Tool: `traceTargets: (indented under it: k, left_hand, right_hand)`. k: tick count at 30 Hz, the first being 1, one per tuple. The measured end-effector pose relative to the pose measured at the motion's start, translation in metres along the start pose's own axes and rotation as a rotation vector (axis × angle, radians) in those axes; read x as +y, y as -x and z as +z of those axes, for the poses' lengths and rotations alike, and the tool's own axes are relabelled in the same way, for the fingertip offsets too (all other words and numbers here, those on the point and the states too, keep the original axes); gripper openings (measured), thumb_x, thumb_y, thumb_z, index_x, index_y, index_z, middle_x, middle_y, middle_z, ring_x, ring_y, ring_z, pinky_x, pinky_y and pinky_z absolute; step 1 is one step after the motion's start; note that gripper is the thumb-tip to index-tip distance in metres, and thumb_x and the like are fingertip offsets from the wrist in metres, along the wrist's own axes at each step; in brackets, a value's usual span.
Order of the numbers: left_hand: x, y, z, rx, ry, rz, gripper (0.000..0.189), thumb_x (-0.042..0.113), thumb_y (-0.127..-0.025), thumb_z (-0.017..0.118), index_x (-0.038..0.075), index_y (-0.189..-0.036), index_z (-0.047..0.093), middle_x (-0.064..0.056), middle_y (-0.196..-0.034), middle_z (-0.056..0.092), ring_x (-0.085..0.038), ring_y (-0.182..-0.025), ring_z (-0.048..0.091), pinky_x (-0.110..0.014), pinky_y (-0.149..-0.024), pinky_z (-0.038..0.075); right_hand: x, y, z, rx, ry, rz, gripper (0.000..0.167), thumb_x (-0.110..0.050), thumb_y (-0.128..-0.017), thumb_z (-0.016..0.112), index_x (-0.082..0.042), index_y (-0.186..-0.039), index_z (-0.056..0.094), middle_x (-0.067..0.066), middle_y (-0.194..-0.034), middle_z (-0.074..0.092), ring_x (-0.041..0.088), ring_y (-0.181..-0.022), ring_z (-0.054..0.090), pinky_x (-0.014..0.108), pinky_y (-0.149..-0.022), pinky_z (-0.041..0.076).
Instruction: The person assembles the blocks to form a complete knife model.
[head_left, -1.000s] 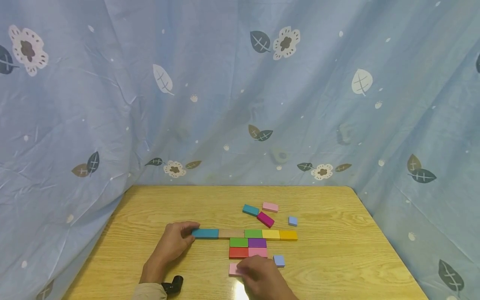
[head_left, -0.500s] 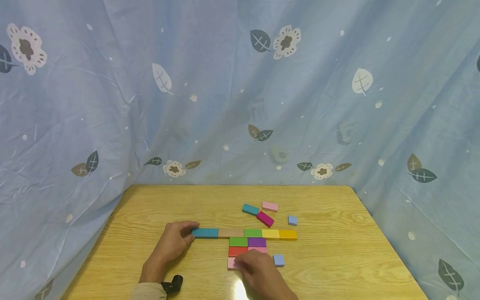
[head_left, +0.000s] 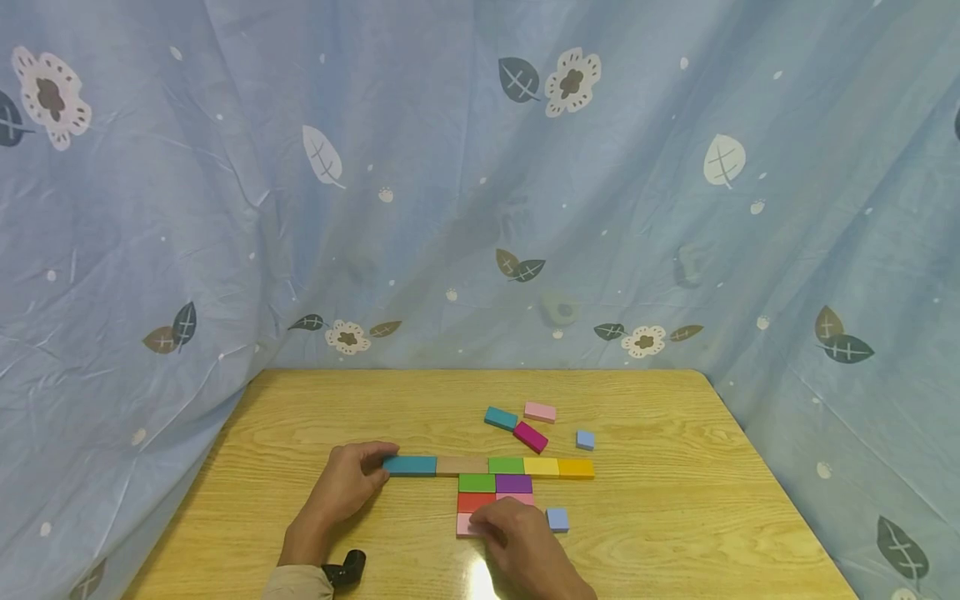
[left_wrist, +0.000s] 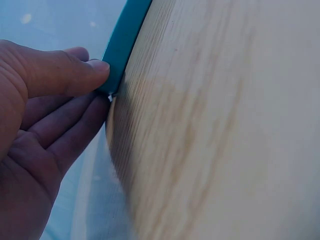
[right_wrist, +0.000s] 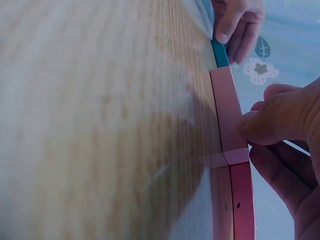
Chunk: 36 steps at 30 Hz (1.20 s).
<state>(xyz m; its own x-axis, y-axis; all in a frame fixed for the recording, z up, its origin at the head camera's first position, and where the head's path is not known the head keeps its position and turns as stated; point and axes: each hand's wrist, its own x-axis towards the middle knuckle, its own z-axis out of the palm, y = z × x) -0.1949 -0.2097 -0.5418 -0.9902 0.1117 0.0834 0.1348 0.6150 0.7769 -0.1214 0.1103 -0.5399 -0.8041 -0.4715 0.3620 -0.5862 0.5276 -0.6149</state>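
Note:
My left hand (head_left: 347, 483) holds the left end of a long blue block (head_left: 410, 467) between thumb and fingers. In the left wrist view its thumb (left_wrist: 97, 72) lies on that block's end. My right hand (head_left: 525, 542) pinches a light pink block (head_left: 467, 525) against the near side of a red block (head_left: 476, 502), partly covering it. The right wrist view shows the pinched pink block (right_wrist: 227, 105) lying flat. Beyond, a green block (head_left: 476, 483) and a purple block (head_left: 513, 483) adjoin the row of blue, tan (head_left: 462, 466), green, yellow and orange blocks.
A small light blue square block (head_left: 557, 520) sits right of my right hand. Farther back lie a teal block (head_left: 501, 418), a magenta block (head_left: 531, 437), a pink block (head_left: 540, 412) and another light blue square (head_left: 585, 440). A patterned curtain (head_left: 420, 208) hangs behind the wooden table (head_left: 675, 500).
My right hand has slid the light pink block away from me, closing the gap to the red block. The left hand has stayed at the blue block's end.

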Motion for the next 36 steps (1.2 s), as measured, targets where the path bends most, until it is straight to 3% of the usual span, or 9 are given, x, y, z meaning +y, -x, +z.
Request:
traceTargets:
  k: [15,24,28,31,36]
  left_hand:
    - [0.000,0.001,-0.001,-0.002,-0.004,0.004,0.042,-0.004,-0.093,0.081,0.016,-0.130,0.080,-0.003,-0.131,0.079,-0.027,-0.125,0.075,-0.046,-0.106,0.063]
    - [0.001,0.002,-0.001,0.002,-0.006,0.010,0.043,-0.004,-0.093,0.081,0.015,-0.131,0.080,-0.004,-0.132,0.079,-0.029,-0.127,0.074,-0.047,-0.107,0.063]
    - [0.001,0.001,-0.002,0.001,-0.004,0.016,0.042,-0.004,-0.094,0.081,0.014,-0.132,0.080,-0.004,-0.132,0.079,-0.028,-0.126,0.074,-0.046,-0.107,0.063]
    - [0.004,0.002,-0.004,0.007,0.022,0.023,0.041,-0.003,-0.095,0.080,0.011,-0.134,0.078,-0.007,-0.133,0.078,-0.028,-0.122,0.076,-0.043,-0.102,0.065]
    - [0.018,0.004,-0.005,0.036,0.025,0.080,0.039,0.002,-0.098,0.080,0.010,-0.136,0.077,-0.010,-0.136,0.077,-0.034,-0.116,0.078,-0.041,-0.093,0.069]
  right_hand:
    - [-0.002,-0.001,-0.001,-0.001,0.009,-0.022,0.016,-0.004,-0.100,0.077,-0.019,-0.103,0.082,-0.012,-0.093,0.076,-0.002,-0.087,0.066,0.019,-0.079,0.062]
    - [-0.003,-0.002,-0.002,-0.024,0.004,0.009,0.014,-0.007,-0.102,0.076,-0.019,-0.105,0.082,-0.013,-0.095,0.076,-0.002,-0.088,0.065,0.021,-0.080,0.062]
    - [0.000,-0.002,-0.006,0.017,0.006,-0.062,0.015,-0.004,-0.100,0.077,-0.019,-0.103,0.082,-0.012,-0.094,0.078,0.000,-0.088,0.068,0.020,-0.081,0.062]
    - [0.008,-0.005,-0.016,0.079,-0.003,-0.136,0.018,0.000,-0.093,0.081,-0.014,-0.104,0.082,-0.005,-0.096,0.081,0.008,-0.089,0.075,0.024,-0.082,0.065]
    - [0.022,-0.016,-0.050,0.166,0.027,-0.138,0.025,0.001,-0.088,0.087,-0.010,-0.110,0.082,0.001,-0.105,0.083,0.022,-0.093,0.080,0.034,-0.083,0.069]
